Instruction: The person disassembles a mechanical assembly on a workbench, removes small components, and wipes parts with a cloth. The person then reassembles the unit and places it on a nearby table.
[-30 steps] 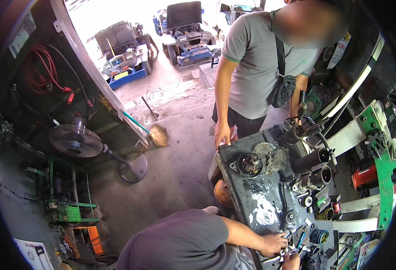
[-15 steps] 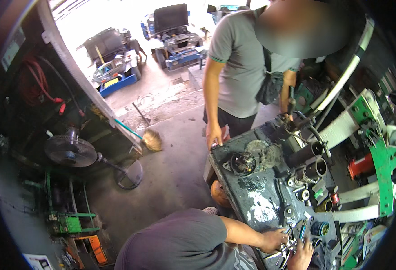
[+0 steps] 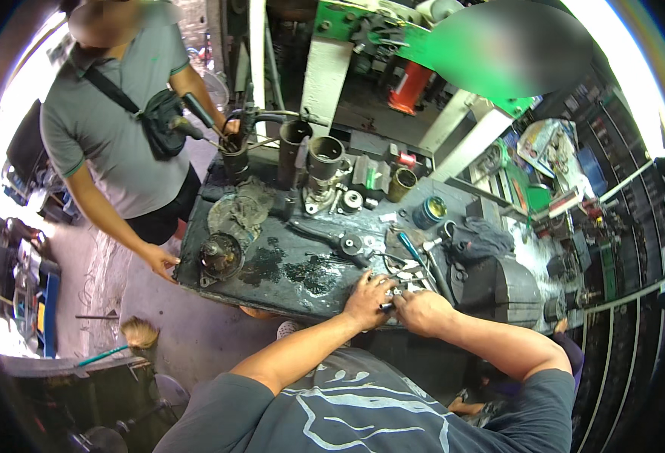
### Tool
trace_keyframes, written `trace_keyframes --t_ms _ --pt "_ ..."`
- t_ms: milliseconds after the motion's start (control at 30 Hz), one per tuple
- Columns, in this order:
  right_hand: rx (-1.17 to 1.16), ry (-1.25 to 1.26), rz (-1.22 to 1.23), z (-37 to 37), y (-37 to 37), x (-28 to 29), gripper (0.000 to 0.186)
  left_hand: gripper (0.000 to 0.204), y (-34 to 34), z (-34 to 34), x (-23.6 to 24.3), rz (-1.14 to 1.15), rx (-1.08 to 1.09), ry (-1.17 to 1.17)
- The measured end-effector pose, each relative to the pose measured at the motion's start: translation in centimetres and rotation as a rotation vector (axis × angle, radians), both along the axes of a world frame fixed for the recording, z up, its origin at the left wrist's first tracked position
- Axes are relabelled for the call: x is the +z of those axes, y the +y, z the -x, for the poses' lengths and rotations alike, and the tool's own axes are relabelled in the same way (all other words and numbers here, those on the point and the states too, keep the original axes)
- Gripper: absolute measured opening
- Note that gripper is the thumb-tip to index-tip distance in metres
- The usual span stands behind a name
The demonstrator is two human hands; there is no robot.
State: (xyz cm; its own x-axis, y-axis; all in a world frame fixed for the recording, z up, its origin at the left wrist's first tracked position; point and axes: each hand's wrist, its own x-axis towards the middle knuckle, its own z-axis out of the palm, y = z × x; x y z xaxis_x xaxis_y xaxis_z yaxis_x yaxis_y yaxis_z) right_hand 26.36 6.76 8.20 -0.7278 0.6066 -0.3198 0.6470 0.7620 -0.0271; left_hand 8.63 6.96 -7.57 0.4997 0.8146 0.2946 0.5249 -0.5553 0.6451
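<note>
Meeting over the near edge of a dark workbench, the person's left hand and right hand sit close together about a small metal part, which the fingers mostly hide. The left hand's fingers are bent and partly spread, a short dark cylinder showing beside its thumb; the right hand's are tightly curled, and what either actually grips cannot be told. Just beyond lies a jumble of slim metal pieces too small to identify, with a blue-handled tool among them. Farther right, a crumpled dark cloth lies near a blue-rimmed can. At the bench's left end, a co-worker's hand rests by the corner, near a round, dark flanged part whose inner details blur into grime. A blurred patch at far right covers part of a green beam.
</note>
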Motion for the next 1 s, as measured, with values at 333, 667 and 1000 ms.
trace_keyframes --t_ms 333,667,1000 --pt "-0.450 -0.052 0.069 1.4 0.5 -2.8 0.034 0.028 -0.1 0.4 0.7 0.015 -0.024 0.093" --pt "0.274 -0.177 -0.085 0.1 2.5 -0.6 0.019 0.024 -0.2 0.5 0.7 0.010 0.008 0.056" --pt "0.059 -0.141 -0.017 0.0 2.2 -2.4 0.021 0.043 0.0 1.0 2.2 0.030 -0.012 0.134"
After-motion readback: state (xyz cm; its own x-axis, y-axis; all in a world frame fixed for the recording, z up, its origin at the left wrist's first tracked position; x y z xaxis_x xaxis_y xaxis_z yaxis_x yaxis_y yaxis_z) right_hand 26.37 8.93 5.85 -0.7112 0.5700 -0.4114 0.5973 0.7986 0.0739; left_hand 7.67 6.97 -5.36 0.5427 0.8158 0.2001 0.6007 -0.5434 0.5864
